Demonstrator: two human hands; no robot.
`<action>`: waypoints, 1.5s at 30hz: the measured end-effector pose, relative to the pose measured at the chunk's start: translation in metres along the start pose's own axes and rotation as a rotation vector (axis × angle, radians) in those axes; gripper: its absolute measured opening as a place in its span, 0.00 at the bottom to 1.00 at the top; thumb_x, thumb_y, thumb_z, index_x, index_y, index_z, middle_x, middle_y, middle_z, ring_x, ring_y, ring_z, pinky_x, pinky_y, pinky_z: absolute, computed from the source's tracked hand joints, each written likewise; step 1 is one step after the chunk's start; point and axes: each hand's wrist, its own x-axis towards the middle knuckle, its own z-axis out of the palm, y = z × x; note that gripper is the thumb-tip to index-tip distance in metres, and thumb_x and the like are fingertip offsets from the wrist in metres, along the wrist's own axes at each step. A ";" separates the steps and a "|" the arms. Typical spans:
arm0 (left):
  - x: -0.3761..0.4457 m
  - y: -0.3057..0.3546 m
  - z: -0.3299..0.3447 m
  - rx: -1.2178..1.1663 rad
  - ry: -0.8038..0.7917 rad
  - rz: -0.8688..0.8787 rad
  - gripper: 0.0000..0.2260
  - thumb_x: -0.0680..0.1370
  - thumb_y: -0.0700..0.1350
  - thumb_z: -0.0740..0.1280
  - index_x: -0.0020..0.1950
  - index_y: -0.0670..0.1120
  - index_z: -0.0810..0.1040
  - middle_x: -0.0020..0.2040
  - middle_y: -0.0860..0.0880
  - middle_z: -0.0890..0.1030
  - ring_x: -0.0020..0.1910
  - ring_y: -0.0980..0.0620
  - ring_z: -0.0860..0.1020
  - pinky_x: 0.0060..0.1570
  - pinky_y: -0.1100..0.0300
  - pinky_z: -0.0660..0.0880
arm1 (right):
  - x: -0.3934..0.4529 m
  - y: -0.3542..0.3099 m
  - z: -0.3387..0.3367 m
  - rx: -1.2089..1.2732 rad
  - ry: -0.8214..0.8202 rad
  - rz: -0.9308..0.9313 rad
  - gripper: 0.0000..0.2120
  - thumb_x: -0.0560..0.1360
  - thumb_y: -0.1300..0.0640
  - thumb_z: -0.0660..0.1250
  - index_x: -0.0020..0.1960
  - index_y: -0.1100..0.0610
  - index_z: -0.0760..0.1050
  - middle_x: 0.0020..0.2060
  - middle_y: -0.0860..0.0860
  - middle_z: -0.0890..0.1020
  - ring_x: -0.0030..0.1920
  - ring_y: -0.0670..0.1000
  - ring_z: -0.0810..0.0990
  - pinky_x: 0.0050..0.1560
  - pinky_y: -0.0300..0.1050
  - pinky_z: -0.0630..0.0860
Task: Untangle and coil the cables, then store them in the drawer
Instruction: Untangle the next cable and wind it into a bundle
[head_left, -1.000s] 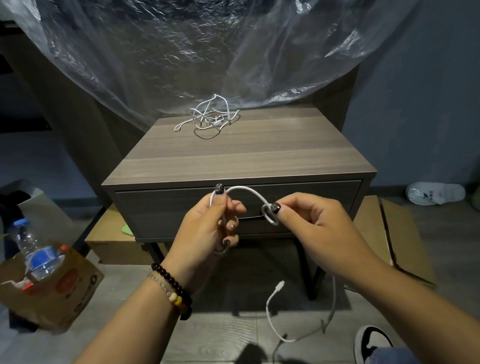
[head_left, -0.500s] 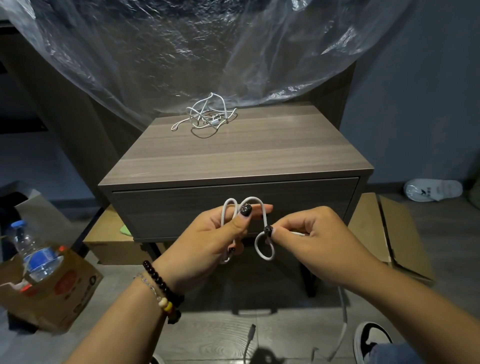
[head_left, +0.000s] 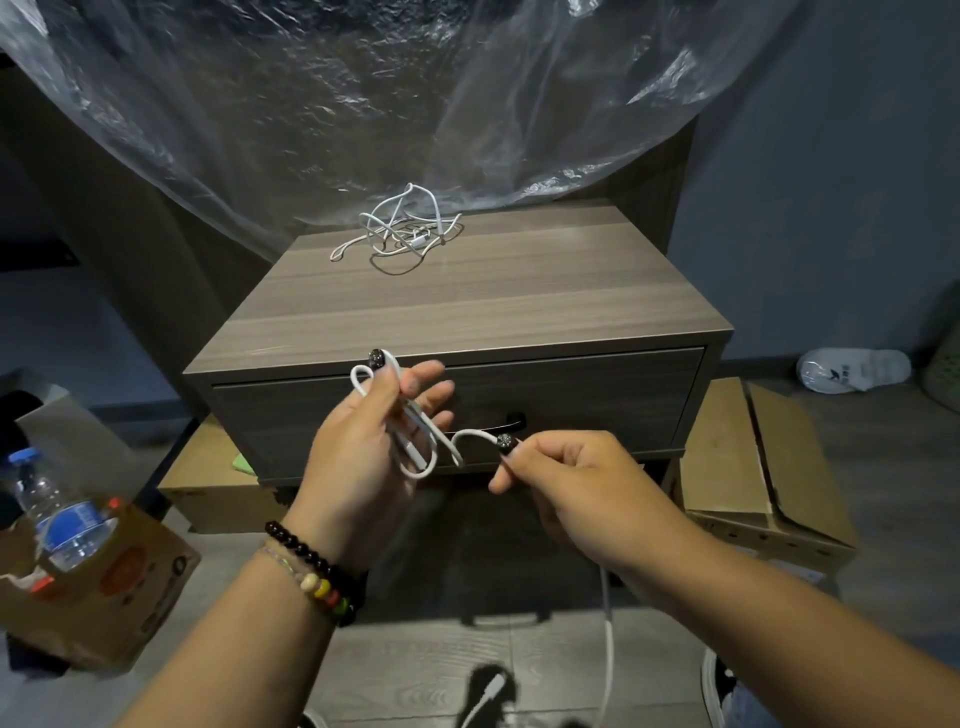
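Observation:
A white cable (head_left: 422, 447) is looped in my left hand (head_left: 363, 457), which grips the small coil in front of the drawer (head_left: 597, 400). To the right, my right hand (head_left: 576, 488) pinches the same cable between thumb and forefinger. Below it the loose tail hangs toward the floor, its plug end (head_left: 491, 686) blurred. The drawer of the wooden nightstand (head_left: 519, 296) is closed. A tangled pile of white cables (head_left: 402, 231) lies at the back of the nightstand top.
Clear plastic sheeting (head_left: 363, 93) hangs behind the nightstand. A cardboard box with a water bottle (head_left: 62, 514) stands on the floor at the left. Flat cardboard boxes (head_left: 748, 467) lie at the right, and a white slipper (head_left: 852, 370) sits farther right.
My left hand has gathered more loops and risen slightly. My right hand has slid to the right and down along the cable. The hanging tail has shortened.

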 end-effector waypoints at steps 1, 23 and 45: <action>-0.001 -0.001 0.002 -0.024 -0.006 -0.001 0.17 0.82 0.47 0.55 0.36 0.45 0.72 0.47 0.47 0.81 0.47 0.52 0.80 0.50 0.58 0.75 | 0.000 0.001 0.002 0.050 -0.002 0.047 0.14 0.80 0.57 0.61 0.42 0.63 0.81 0.21 0.50 0.66 0.21 0.45 0.62 0.24 0.36 0.59; 0.006 0.011 -0.007 -0.228 0.115 -0.146 0.16 0.76 0.58 0.62 0.38 0.47 0.70 0.29 0.53 0.69 0.21 0.62 0.68 0.21 0.73 0.68 | 0.004 0.028 -0.005 -1.097 -0.334 -0.541 0.15 0.81 0.46 0.59 0.66 0.48 0.70 0.52 0.48 0.77 0.51 0.50 0.77 0.50 0.50 0.77; -0.012 0.012 0.009 -0.348 0.072 -0.108 0.15 0.77 0.54 0.61 0.43 0.43 0.67 0.40 0.40 0.84 0.40 0.51 0.85 0.36 0.61 0.81 | -0.001 0.021 0.022 -0.084 -0.536 -0.105 0.15 0.76 0.66 0.65 0.62 0.58 0.75 0.57 0.52 0.81 0.58 0.46 0.80 0.61 0.41 0.76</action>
